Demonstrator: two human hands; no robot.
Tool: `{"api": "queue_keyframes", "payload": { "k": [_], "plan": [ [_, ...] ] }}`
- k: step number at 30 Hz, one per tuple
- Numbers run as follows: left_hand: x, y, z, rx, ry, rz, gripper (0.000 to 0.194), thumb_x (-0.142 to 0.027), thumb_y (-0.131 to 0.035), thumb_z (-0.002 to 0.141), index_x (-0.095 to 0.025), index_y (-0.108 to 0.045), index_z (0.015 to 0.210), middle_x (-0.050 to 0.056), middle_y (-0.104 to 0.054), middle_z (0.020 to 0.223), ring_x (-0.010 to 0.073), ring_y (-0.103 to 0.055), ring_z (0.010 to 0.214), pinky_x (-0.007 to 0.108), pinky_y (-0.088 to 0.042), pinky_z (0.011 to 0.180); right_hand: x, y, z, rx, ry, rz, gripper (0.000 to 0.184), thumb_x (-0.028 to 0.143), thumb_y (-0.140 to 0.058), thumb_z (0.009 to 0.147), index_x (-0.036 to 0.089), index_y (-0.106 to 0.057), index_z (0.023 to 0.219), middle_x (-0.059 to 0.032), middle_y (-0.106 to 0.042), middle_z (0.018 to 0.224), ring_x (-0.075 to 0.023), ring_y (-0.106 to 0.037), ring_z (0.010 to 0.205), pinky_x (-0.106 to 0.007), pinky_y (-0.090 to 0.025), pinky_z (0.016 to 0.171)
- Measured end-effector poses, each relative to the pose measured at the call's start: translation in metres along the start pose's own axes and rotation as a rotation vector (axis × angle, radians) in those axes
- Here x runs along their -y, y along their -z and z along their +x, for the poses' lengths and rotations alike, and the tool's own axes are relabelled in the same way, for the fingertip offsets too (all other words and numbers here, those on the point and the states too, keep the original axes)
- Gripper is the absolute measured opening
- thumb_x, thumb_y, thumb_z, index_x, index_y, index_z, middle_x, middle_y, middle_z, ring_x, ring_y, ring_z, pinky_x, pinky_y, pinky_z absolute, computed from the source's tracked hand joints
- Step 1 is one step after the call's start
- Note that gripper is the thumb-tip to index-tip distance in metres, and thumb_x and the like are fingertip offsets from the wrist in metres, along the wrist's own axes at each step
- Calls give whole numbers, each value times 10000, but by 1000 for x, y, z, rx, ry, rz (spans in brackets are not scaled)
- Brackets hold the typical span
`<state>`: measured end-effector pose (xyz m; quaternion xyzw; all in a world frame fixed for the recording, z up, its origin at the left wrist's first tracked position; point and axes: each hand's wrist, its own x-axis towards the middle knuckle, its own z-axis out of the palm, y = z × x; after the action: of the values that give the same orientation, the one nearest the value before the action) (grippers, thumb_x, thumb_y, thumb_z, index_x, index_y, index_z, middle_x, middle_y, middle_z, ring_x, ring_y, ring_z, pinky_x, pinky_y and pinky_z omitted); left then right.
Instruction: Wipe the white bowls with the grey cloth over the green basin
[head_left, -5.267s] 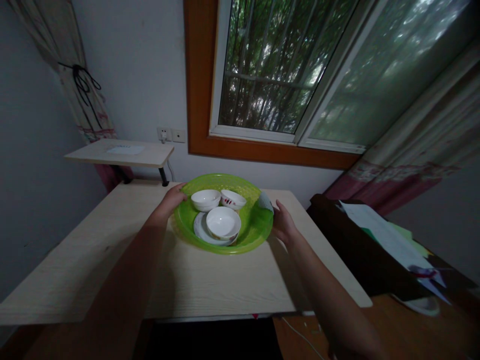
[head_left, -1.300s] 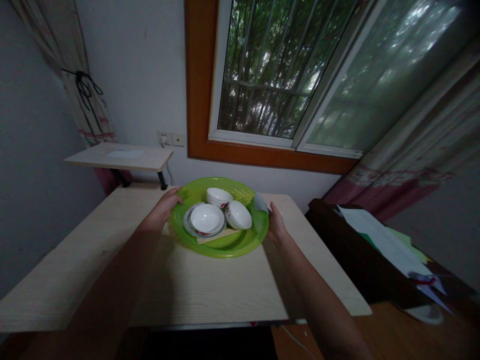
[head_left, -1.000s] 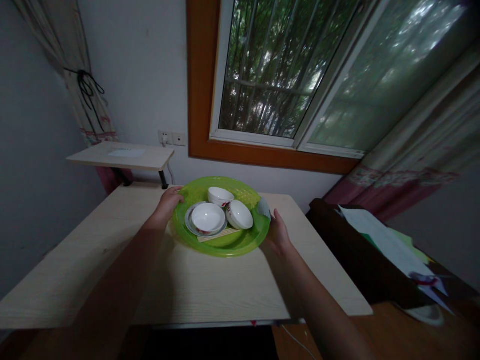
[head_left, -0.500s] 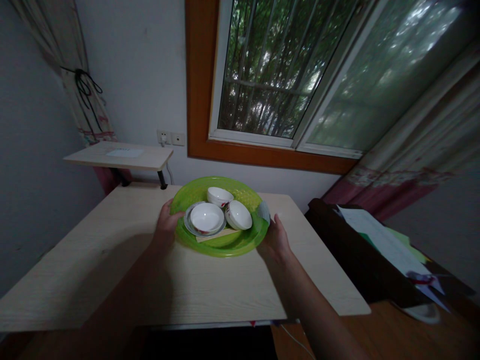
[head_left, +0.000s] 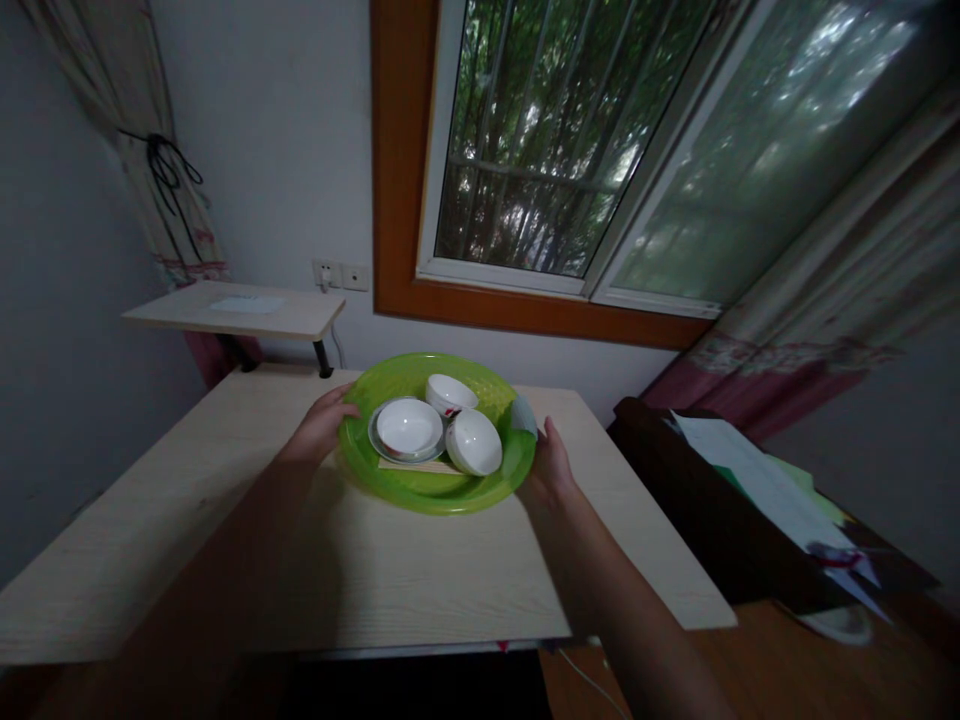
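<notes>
Two-sided hold on the green basin (head_left: 405, 488)

Our left hand (head_left: 319, 425) and right hand (head_left: 553, 465) half-curl around its opposite sides, over the desk (head_left: 450, 580); with bowls (head_left: 472, 442) seemingly loose inside, any move calls for a level grip

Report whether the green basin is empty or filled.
Partly filled: the green basin holds white bowls and a plate; some bottom shows bare.

Head view, single: taken from the wearer's head, above the near edge of the table (head_left: 450, 570), facing forward and obliquely down. The basin (head_left: 427, 495) lies at middle range, below centre, between the left hand (head_left: 321, 425) and right hand (head_left: 551, 465); the window (head_left: 555, 150) stands farther off, at upper centre to right.
</notes>
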<state>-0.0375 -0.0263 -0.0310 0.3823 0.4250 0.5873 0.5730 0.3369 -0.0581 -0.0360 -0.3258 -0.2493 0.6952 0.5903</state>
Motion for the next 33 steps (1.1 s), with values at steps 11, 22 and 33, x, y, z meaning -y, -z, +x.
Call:
{"api": "queue_keyframes", "payload": {
  "k": [11, 22, 33],
  "plan": [
    [13, -5, 15, -285, -48, -18, 577, -211, -853, 666, -166, -663, 1209, 106, -782, 1121, 236, -764, 916, 333, -612, 796, 3, -2, 3, 10, -1, -53, 540, 603, -359, 1018, 253, -704, 1242, -100, -809, 1168, -349, -675, 1295, -574, -476, 1170],
    [28, -15, -68, -193, -25, -26, 666, -236, -911, 593, -162, -658, 1205, 97, -794, 1075, 236, -765, 840, 352, -624, 763, -8, 12, -20, 40, 31, 30, 491, 569, -425, 1029, 239, -689, 1281, -101, -784, 1251, -326, -675, 1298, -578, -490, 1149],
    [5, -2, -14, -127, 18, 30, 461, -104, -720, 513, -141, -749, 971, 70, -796, 865, 242, -747, 744, 294, -573, 636, 6, -9, -2, 77, -74, 0, 486, 557, -415, 997, 244, -699, 1236, -105, -802, 1193, -340, -666, 1311, -574, -454, 1187]
  ]
}}
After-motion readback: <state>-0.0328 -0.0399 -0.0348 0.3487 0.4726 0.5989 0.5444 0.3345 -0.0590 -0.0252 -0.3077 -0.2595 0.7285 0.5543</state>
